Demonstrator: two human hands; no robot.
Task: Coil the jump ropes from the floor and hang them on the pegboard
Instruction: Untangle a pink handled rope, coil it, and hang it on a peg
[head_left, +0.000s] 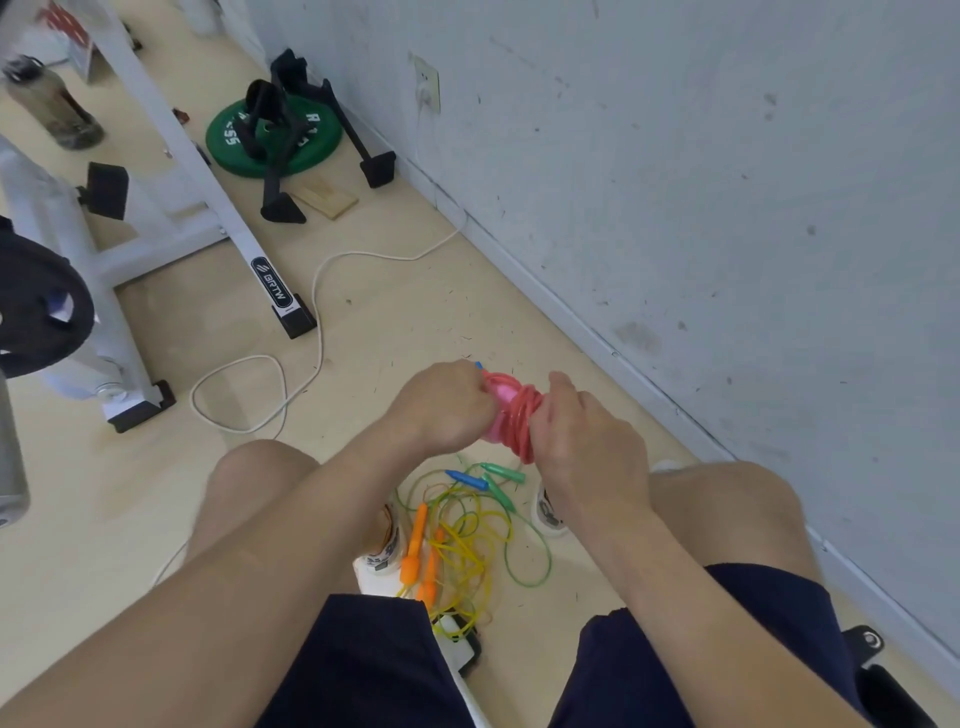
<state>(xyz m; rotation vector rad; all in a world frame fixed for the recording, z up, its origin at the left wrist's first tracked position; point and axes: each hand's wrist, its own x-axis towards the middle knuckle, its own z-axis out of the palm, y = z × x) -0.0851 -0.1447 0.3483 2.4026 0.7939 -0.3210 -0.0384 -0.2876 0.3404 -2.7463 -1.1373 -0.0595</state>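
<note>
Left hand (449, 410) and right hand (576, 436) both grip the red rope (514, 415), probably nearly coiled; green rope (498, 480) and yellow rope (462, 551) below them lie loose, nothing hung.

Both bare forearms (332, 499) reach forward between the raised knees (260, 467), wrists close together. The left grip (447, 410) is knuckles-up, fingers curled onto one end of the coiled red rope (517, 421). Just right of it, the right grip (584, 447) wraps its fingers round the other end.
</note>
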